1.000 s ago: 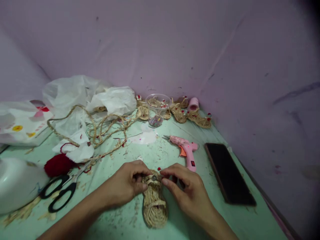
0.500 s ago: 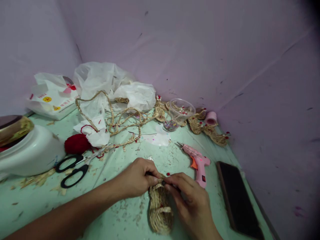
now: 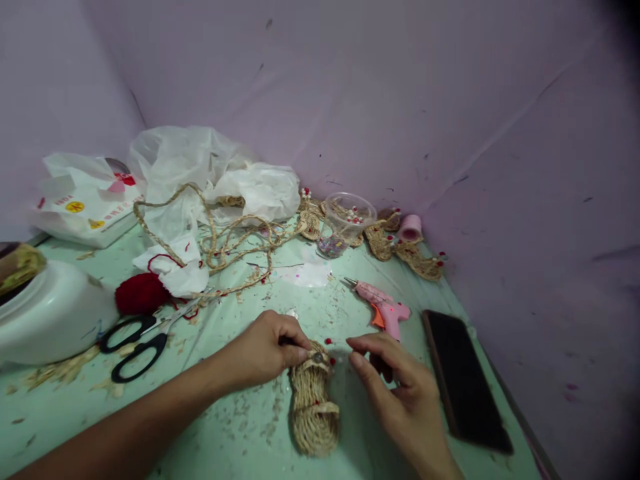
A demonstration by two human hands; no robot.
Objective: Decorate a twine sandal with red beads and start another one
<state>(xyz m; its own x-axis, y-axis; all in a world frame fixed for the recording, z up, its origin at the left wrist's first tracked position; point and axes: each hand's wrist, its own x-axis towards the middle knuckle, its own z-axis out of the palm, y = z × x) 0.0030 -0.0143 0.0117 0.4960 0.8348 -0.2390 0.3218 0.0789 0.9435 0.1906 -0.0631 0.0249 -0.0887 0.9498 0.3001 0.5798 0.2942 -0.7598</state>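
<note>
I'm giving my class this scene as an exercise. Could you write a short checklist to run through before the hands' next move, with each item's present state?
1. Left hand gripping the woven piece: ok, fingers at its upper end.
2. Right hand off the woven piece: ok, a gap shows between them.
3. Glue gun nozzle pointing away from both hands: ok.
4. Glue gun tip cool: cannot tell.
5. Scissors clear of the hands: ok, lying beyond the left forearm.
6. Table free of scraps: not ok, bits are scattered across it.
</note>
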